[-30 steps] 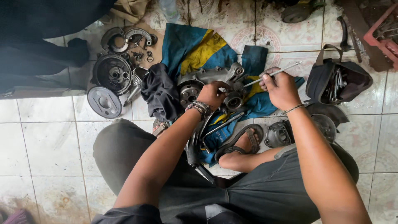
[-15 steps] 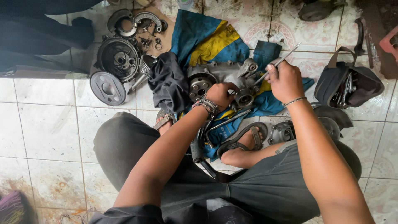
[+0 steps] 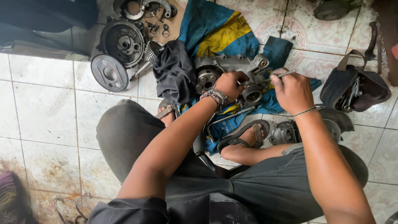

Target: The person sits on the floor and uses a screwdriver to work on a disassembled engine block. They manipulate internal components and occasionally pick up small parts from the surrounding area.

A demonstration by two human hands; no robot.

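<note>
Bag [image 3: 355,89] — tools inside, right hand [image 3: 292,90] near

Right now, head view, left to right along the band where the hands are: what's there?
Round grey disc → dark rag → left hand on the grey engine casing → right hand holding a thin metal tool → open tool bag.

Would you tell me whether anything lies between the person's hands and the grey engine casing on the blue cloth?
Nothing visible does: the left hand rests on the engine casing, and the right hand holds a thin metal tool beside it.
</note>
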